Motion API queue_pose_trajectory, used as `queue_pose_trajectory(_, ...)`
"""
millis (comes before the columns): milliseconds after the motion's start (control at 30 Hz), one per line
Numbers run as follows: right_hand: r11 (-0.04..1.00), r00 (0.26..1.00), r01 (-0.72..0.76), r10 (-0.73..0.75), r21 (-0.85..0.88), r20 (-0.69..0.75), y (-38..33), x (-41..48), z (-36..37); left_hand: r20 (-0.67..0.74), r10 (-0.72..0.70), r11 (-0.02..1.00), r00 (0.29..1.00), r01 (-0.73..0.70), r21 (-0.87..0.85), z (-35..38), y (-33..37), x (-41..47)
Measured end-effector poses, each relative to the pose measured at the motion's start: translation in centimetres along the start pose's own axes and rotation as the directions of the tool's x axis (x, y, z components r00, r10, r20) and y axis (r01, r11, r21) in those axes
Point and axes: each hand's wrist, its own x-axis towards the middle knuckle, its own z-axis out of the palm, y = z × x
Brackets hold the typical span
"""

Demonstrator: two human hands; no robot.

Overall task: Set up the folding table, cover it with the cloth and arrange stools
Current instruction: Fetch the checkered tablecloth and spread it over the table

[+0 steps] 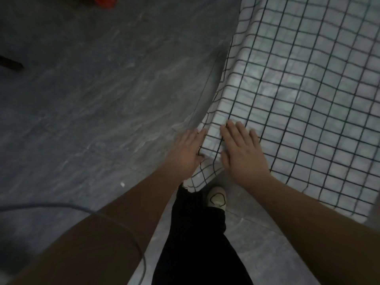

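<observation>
Thin matt checked cloth [298, 89]; glossy marbled stone floor [92, 95].

Trousers [197, 243]: black, plain, at 6 o'clock.
Shoe [217, 199]: cream, rounded toe, dark looped outline on top.
Left hand [189, 151], right hand [242, 153]: bare.
Left forearm [123, 223], right forearm [308, 212]: bare.
Cable [61, 204]: thin, grey, at 8 o'clock.

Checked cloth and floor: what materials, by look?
Cloth: thin fabric, probably woven; matte white with a dark grid, folds softly over the corner. Floor: polished stone or stone-look tile; grey veining, faint sheen, joint lines.
</observation>
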Motion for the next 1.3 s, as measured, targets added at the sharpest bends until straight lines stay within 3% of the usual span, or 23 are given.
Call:
queue_pose_trajectory(100,1.0,1.0,-0.018,0.018,0.005,0.007,-0.4,0.1,-0.3,-0.072,-0.136,0.977,0.988,0.122,-0.176,0.2,-0.5,-1.3)
queue_pose_trajectory(167,0.999,0.998,-0.045,0.044,0.028,0.036,-0.6,0.1,-0.6,-0.009,-0.33,0.865,0.944,0.299,-0.404,-0.2,-0.6,-2.3)
queue_pose_trajectory(200,0.998,0.998,-0.053,0.051,0.036,0.043,-0.7,0.1,-0.7,0.067,-0.436,0.734,0.898,0.397,-0.551,-0.7,-0.5,-2.8)
queue_pose_trajectory(267,0.998,0.998,-0.041,0.039,0.038,0.048,-0.7,0.1,-0.8,0.246,-0.559,0.344,0.792,0.492,-0.8,-2.1,-0.3,-3.3)
queue_pose_trajectory(300,0.999,0.998,-0.037,0.036,0.03,0.046,-0.8,0.1,-0.7,0.293,-0.555,0.205,0.779,0.469,-0.859,-2.7,-0.2,-3.5)
queue_pose_trajectory(333,0.999,0.998,-0.041,0.04,0.021,0.04,-0.8,0.0,-0.4,0.314,-0.539,0.142,0.782,0.451,-0.881,-3.1,-0.1,-3.5)
queue_pose_trajectory(533,0.998,0.998,-0.057,0.057,-0.012,0.004,-0.9,0.1,1.3,0.484,-0.32,-0.08,0.814,0.486,-0.87,-3.0,-1.2,-1.7)
queue_pose_trajectory(600,0.998,0.998,-0.06,0.06,-0.016,-0.012,-0.8,0.1,1.8,0.52,-0.253,-0.09,0.816,0.515,-0.852,-2.0,-2.1,-0.5)
queue_pose_trajectory(767,0.998,0.998,-0.065,0.065,-0.021,-0.026,-0.7,0.3,2.1,0.451,-0.214,-0.095,0.867,0.441,-0.893,-0.8,-3.2,0.9)
queue_pose_trajectory(867,0.998,0.997,-0.063,0.062,-0.025,-0.035,-0.6,0.2,2.4,0.494,-0.166,-0.156,0.854,0.472,-0.868,-0.8,-3.5,0.6)
queue_pose_trajectory(1067,0.997,0.996,-0.069,0.067,-0.031,-0.057,-0.7,0.3,2.8,0.507,-0.217,-0.013,0.834,0.517,-0.856,0.3,-4.5,-0.7)
queue_pose_trajectory(1133,0.997,0.996,-0.063,0.061,-0.036,-0.064,-0.7,0.3,2.8,0.47,-0.309,-0.002,0.826,0.494,-0.869,0.4,-4.9,-1.6)
queue_pose_trajectory(1200,0.997,0.996,-0.062,0.059,-0.041,-0.063,-0.6,0.3,2.8,0.387,-0.427,0.118,0.817,0.475,-0.872,0.5,-4.9,-2.2)
queue_pose_trajectory(1300,0.997,0.997,-0.063,0.06,-0.047,-0.052,-0.7,0.3,2.8,0.19,-0.55,0.459,0.813,0.484,-0.745,0.5,-4.0,-2.0)
